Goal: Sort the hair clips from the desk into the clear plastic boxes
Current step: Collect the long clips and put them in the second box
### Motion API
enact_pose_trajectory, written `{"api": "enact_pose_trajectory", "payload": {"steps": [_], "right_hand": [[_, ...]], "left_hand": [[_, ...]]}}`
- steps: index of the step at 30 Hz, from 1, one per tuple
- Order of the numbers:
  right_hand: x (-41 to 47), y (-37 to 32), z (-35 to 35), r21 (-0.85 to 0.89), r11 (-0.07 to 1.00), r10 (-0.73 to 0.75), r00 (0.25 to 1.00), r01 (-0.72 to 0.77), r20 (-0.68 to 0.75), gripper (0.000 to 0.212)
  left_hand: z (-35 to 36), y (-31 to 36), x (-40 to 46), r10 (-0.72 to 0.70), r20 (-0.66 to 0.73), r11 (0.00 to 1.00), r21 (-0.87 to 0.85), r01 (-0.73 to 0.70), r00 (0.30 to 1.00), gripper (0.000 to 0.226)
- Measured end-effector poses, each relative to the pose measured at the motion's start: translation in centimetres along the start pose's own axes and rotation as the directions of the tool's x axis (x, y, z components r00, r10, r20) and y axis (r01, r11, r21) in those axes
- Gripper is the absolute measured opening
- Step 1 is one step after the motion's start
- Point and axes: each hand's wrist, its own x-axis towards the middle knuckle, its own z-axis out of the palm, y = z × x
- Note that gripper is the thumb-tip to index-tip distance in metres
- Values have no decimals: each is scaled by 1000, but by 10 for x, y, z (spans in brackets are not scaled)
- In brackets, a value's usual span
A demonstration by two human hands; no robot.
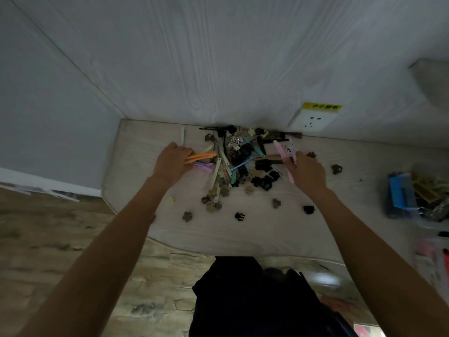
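Clip pile (243,161): your hair clips lie heaped at the back of the tabletop (243,234), against the wall, between your two hands; long flat clips and small claw clips mixed, pointing every way.
Orange clips (201,157): long axis runs roughly left to right, free ends aimed at the pile, near ends under your left fingers.
Pink clips (283,152): long axis runs front to back with a slight lean, far ends toward the wall, near ends reaching down past your right fingers.
White clip (182,136): lies alone at the back left, long axis toward the wall, apart from the pile.
Stray claw clips (240,216): small dark and brown ones scattered in front of the pile, well apart from each other.
Left hand (171,164): your fingers are curled over the orange clips, gripping their near ends.
Right hand (307,172): your fingers are curled around the pink clips, holding them at the pile's right edge.
Clear box (418,198): far right on the tabletop, blurred, with blue and other pieces inside.
Wall socket (313,120): on the wall behind the pile, yellow sticker above it.
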Motion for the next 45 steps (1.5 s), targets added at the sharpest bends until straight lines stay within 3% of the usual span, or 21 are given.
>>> {"api": "enact_pose_trajectory", "payload": {"steps": [9,13,16,17,20,27,30,33,36,39,45], "right_hand": [[-19,0,4,171,982,81,996,-84,24,42],[-23,7,0,226,969,102,995,-103,15,41],[-30,16,-10,385,915,121,992,-123,29,37],[-38,23,-17,467,875,131,991,-129,30,35],[-73,43,-43,630,767,143,990,-121,16,28],[-178,170,-88,630,742,339,939,-230,-56,35],[-214,234,-106,532,786,426,900,-316,-95,43],[-224,279,-103,374,835,473,874,-403,-113,38],[-220,313,-88,290,844,455,889,-451,58,36],[-216,331,-76,331,836,394,899,-436,189,44],[-226,342,-84,329,877,336,936,-350,103,32]], "left_hand": [[2,16,-28,-92,-60,993,-82,87,994,36],[-4,34,-44,-241,-132,925,-331,186,962,24],[-10,68,-53,-333,-39,721,-655,228,942,19],[-11,88,-55,-328,-5,657,-720,225,945,22],[-7,156,-60,-270,64,612,-759,222,961,24],[34,335,-87,11,255,302,-923,240,967,15],[49,406,-102,98,339,240,-920,308,936,10],[64,454,-109,124,367,251,-911,329,922,12],[84,492,-113,78,388,285,-891,352,918,14],[102,524,-115,10,389,374,-856,357,921,20],[114,574,-121,-39,287,565,-784,258,957,18]]}}
